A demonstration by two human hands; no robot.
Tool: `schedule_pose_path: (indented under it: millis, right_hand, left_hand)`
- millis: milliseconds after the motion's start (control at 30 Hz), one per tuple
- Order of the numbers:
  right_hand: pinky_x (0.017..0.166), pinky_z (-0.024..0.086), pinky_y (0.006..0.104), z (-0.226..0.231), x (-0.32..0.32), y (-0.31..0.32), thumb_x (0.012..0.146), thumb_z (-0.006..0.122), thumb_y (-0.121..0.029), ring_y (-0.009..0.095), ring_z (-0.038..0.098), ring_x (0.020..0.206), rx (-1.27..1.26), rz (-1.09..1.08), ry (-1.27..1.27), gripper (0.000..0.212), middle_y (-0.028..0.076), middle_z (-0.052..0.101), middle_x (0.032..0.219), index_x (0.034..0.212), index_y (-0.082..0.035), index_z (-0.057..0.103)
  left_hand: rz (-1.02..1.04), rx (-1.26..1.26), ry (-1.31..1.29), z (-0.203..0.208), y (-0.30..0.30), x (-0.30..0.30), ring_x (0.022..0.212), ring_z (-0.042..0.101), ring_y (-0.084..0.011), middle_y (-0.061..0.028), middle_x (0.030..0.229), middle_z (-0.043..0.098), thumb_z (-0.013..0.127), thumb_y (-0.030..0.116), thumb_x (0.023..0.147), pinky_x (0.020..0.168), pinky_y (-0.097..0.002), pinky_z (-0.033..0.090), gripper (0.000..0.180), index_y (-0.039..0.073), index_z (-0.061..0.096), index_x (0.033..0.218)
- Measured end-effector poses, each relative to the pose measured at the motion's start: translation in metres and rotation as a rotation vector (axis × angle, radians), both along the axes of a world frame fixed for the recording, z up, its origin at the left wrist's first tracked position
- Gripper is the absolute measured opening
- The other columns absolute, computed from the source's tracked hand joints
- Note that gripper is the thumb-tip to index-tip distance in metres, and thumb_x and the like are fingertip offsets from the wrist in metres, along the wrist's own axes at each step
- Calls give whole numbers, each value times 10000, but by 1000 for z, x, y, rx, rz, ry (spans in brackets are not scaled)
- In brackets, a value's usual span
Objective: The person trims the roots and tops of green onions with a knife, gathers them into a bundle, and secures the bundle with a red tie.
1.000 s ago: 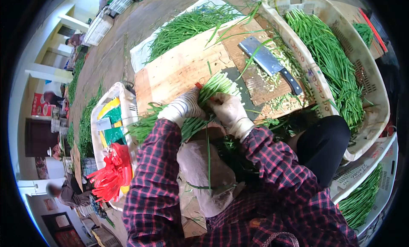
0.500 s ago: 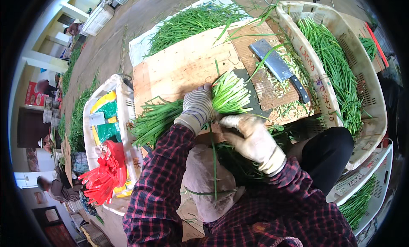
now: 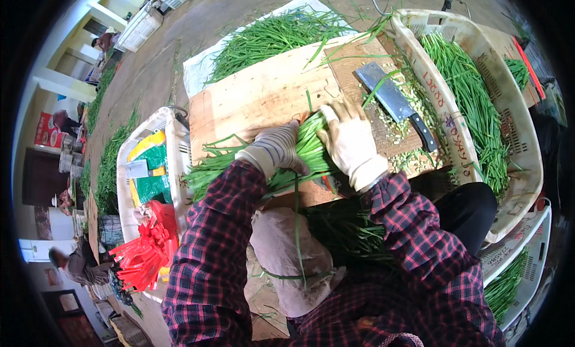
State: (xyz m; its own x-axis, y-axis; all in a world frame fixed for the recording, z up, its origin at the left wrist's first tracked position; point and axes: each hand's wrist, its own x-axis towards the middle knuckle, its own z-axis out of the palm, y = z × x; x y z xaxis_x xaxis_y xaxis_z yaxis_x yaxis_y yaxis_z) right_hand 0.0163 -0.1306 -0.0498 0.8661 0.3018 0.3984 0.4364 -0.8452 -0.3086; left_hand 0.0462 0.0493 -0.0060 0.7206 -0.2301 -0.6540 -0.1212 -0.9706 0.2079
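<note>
A bunch of garlic chives [image 3: 313, 137] lies across the near edge of the wooden board [image 3: 251, 77], pale stem ends to the right and leaves to the left. Around its middle closes my left hand [image 3: 278, 148], in a striped glove. My right hand [image 3: 354, 140], in a cream glove, rests against the cut stem ends with its fingers spread; the palm is hidden. One loose leaf hangs down below the bunch. Right of my hands, a cleaver [image 3: 392, 95] with a black handle lies on a brown chopping piece [image 3: 368, 59] strewn with cut stem bits.
On the right stands a white crate [image 3: 467, 143] of chives, with another crate [image 3: 530, 257] below it. A left-hand crate [image 3: 127, 185] holds red ties [image 3: 153, 242] and green-yellow packaging [image 3: 150, 161]. Loose chives [image 3: 269, 41] lie on a white sheet beyond the board.
My right hand has moved up from below the bunch onto its stem ends. The bunch's stem end now sits flatter, and my left hand has shifted slightly down and left.
</note>
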Motion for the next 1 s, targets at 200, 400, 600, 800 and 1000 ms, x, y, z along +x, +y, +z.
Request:
schedule_pose_path:
  millis: [200,400,600,800,1000]
  right_hand:
    - [1020,380,480,-22,-24,0,840,661,-272,403,407,1277,156,-111,-17,494,205,483,1326,1259,-55,514]
    - [1029,379,479,-20,-17,-5,797,700,-283,413,390,1296,169,4,43,483,172,520,1317,1195,-40,576]
    - [987,432,462,-14,-9,-27,771,710,-269,407,477,1226,264,120,32,266,172,590,1247,874,-26,674]
    - [916,482,434,6,-20,-27,731,722,-147,364,571,1096,353,72,-144,246,142,643,1097,961,-69,682]
    - [632,497,404,-16,-114,-38,819,669,-178,271,629,708,319,83,479,169,73,634,778,985,-157,699]
  left_hand:
    - [28,-178,51,12,12,1,1122,575,-287,-178,1163,619,921,352,476,944,-355,447,1041,15,417,1323]
    - [-24,-26,-63,8,0,-8,1161,558,-331,-230,1198,597,909,482,439,976,-366,436,1178,-38,382,1355]
    - [-31,62,-255,-1,-15,-26,1224,511,-341,-234,1259,562,863,576,453,1058,-405,359,1225,-32,345,1381]
    - [-94,158,-377,-15,-15,-46,1264,470,-340,-234,1316,508,874,512,486,1071,-455,320,1183,3,296,1385]
    - [-101,24,-397,-18,-12,-41,1189,506,-350,-203,1237,540,895,476,442,1017,-436,352,1088,52,361,1289]
